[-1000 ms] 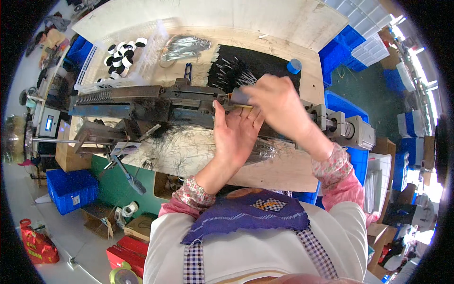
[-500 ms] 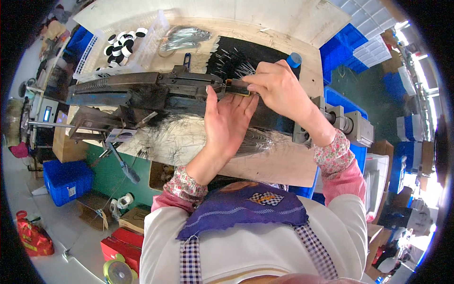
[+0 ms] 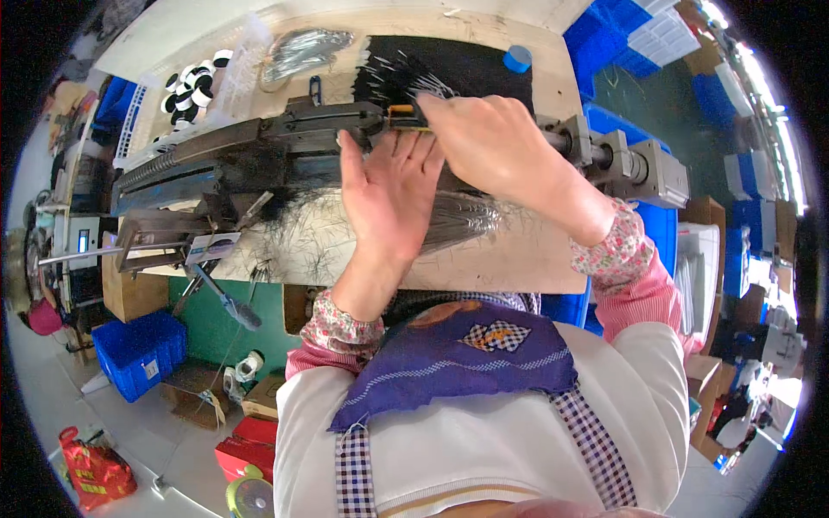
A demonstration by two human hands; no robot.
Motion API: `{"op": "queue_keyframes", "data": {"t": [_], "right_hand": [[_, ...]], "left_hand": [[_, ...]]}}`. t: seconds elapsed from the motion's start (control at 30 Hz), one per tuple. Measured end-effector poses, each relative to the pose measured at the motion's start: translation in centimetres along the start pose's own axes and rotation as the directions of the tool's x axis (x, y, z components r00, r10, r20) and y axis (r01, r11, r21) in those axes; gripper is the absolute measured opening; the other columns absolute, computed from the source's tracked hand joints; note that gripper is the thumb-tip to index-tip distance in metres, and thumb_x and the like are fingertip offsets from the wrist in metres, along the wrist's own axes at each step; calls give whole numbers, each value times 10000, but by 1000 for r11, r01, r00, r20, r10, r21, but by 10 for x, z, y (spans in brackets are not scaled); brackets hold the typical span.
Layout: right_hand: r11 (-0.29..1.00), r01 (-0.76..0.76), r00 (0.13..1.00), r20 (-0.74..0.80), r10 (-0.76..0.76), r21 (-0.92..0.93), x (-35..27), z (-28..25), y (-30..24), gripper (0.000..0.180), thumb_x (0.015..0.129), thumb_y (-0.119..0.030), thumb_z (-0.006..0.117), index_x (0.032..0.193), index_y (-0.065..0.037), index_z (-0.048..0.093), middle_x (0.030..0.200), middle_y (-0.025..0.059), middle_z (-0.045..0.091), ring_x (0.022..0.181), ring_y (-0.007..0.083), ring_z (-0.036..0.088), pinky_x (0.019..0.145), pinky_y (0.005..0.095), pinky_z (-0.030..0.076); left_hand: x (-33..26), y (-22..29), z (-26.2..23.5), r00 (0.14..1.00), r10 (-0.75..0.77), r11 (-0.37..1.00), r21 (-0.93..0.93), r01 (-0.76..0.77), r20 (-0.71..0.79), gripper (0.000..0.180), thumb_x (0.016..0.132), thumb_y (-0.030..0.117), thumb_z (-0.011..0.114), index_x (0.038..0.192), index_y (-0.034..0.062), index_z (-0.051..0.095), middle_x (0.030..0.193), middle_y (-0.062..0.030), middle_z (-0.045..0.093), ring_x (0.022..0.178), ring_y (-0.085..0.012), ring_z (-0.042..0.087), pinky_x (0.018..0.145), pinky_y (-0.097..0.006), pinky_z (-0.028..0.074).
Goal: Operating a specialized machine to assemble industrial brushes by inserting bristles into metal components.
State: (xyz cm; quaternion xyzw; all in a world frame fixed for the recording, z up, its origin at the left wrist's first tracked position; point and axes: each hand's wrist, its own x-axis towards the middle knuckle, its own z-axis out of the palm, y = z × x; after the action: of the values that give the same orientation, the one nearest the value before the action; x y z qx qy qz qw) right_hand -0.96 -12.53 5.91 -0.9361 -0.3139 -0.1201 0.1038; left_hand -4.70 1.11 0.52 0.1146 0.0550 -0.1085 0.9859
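My left hand [image 3: 389, 203] is palm up at the long dark metal machine [image 3: 250, 142]. Its fingers are stretched out, with the tips beneath a small dark part with yellow edges [image 3: 402, 117]. Above and to the right, my right hand [image 3: 496, 147] is curled closed beside that part; its fingertips are mostly hidden, so what it grips cannot be made out. Behind the machine, thin pale pins [image 3: 393, 73] lie on a black cloth [image 3: 484, 65]. A bundle of fine silvery wires [image 3: 458, 220] rests on the table near my right wrist.
A clear plastic crate [image 3: 246, 65] holds several black-and-white round caps [image 3: 192, 91]. Beside it lies a bag of wires [image 3: 311, 52]. A blue cylinder [image 3: 517, 59] stands on the cloth's corner. Blue bins [image 3: 142, 350] sit around the table, and a metal bracket [image 3: 164, 237] juts out at left.
The view has shifted, so the table sits higher in the picture. My right hand has turned, back of the hand up, and moved slightly off the yellow-edged part. My left hand stays palm up beneath it.
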Motion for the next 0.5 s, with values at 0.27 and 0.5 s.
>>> {"op": "queue_keyframes", "data": {"t": [0.27, 0.5], "right_hand": [[980, 137, 991, 9, -137, -148, 2, 9, -7, 197, 741, -55, 592, 894, 51, 528, 633, 161, 616, 623, 340, 651, 509, 394, 512], [976, -78, 987, 153, 47, 201, -84, 20, 2, 186, 812, -101, 539, 966, -3, 576, 846, 185, 648, 767, 339, 664, 639, 438, 539]], "left_hand": [[1, 4, 7, 991, -15, 980, 197, 42, -134, 491, 976, 469, 382, 1010, -3, 514, 1079, -132, 558, 1106, -251, 492, 1035, -375, 332], [-2, -26, -17, 993, 81, 958, 282, -53, -88, 244, 973, 278, 499, 1088, 65, 534, 1105, -54, 573, 1081, -176, 523, 1008, -334, 391]]}}
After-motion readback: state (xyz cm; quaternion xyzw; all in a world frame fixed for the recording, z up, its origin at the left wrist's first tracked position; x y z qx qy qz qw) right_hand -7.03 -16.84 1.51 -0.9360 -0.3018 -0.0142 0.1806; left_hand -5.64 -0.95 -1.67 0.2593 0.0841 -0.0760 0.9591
